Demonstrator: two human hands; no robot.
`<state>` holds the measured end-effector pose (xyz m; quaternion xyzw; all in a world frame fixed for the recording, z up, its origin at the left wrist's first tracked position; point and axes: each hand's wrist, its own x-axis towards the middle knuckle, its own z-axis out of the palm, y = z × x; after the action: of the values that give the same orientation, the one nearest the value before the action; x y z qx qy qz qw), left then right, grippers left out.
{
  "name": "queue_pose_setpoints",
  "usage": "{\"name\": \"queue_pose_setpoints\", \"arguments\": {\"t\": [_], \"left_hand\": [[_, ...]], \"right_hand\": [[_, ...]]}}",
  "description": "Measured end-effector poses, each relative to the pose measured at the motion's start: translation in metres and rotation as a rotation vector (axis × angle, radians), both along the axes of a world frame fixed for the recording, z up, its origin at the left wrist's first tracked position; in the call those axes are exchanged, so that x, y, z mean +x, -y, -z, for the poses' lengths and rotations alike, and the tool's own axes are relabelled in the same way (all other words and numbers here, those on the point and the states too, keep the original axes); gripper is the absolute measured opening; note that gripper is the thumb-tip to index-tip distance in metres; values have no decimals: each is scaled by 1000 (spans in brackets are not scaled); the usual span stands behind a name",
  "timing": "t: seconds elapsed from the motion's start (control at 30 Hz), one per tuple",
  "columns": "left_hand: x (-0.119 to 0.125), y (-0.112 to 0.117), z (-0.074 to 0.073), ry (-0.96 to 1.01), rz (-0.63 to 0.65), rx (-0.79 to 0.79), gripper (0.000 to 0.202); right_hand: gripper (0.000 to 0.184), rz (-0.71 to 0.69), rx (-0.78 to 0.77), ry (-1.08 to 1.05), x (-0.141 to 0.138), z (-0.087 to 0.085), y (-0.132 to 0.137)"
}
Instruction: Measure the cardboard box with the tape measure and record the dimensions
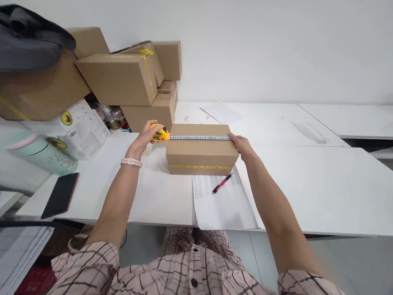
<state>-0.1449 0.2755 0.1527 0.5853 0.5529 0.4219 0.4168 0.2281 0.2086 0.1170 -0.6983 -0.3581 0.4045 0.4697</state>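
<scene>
A brown cardboard box (202,160) with a yellow strip along its near side sits on the white table. My left hand (145,136) is closed around a yellow and black tape measure (160,134) at the box's left end. Its blade (199,138) lies pulled out across the top of the box to the right edge. There my right hand (240,144) pinches the blade's end against the box's right edge; the tip itself is hidden by the fingers. A printed paper sheet (223,205) lies partly under the box, with a red and black pen (222,183) on it.
Cardboard boxes (119,77) are stacked at the back left, with a dark grey bag-like item (19,47) on top. A mint bottle (45,154), a white carton (85,130) and a phone (61,195) are at the left. Another paper (221,113) lies behind the box.
</scene>
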Motion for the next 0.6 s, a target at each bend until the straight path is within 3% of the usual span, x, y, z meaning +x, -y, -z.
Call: {"name": "queue_pose_setpoints", "arguments": {"t": [0.4,0.6], "left_hand": [[3,-18,-3,-7,-25,50,64],[-1,-23,-5,-27,27,27,60]], "right_hand": [[30,-5,5,6,-3,3,-2],[31,-13,21,5,-5,0,2]]}}
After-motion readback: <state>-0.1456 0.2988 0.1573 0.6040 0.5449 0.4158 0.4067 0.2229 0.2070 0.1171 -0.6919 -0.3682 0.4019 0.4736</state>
